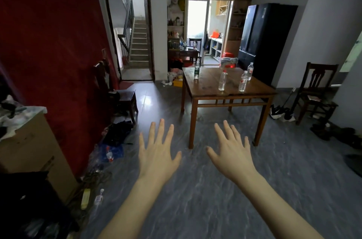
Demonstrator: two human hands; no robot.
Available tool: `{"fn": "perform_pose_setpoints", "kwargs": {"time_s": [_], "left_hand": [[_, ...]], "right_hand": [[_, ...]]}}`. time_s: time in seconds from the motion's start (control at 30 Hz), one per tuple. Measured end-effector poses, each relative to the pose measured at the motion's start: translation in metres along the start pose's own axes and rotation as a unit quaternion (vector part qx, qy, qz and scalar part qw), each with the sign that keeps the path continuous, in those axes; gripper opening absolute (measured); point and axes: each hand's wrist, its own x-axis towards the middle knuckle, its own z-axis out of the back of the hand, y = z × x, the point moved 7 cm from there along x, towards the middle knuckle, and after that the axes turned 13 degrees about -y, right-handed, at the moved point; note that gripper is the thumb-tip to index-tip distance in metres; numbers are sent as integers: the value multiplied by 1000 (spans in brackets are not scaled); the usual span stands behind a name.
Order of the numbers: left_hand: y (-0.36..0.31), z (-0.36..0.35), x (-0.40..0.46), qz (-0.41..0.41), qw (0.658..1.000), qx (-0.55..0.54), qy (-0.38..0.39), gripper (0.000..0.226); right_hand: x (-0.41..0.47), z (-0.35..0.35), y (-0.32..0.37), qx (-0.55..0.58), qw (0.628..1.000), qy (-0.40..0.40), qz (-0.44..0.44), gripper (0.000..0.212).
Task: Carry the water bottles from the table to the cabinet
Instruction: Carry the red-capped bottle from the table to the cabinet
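Several clear water bottles stand upright on a brown wooden table (211,89) ahead of me: one with a green label (197,70) at the far left, one with a red cap (223,81) in the middle, and two with red labels (243,81) (250,68) on the right. My left hand (156,152) and my right hand (233,152) are stretched out in front of me over the grey floor, palms down, fingers spread. Both hold nothing and are well short of the table.
A red upright panel (49,62) and a cardboard box (31,146) stand at the left, with clutter on the floor beside them. Wooden chairs stand at the left (115,89) and right (317,91). A black fridge (268,42) stands behind the table. An open stairway door (133,35) and shelves lie farther back.
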Motion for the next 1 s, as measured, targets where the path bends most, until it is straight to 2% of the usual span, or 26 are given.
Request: {"fn": "perform_pose_setpoints", "kwargs": {"time_s": [0.47,1.0], "left_hand": [[-25,-97,179,-32,999,-14,26,80],[-137,-210,412,-46,998,-32,28,81]], "right_hand": [[165,-81,-45,-12,1000,2,-27,76],[407,-152,-165,-17,1000,17,-18,77]]}}
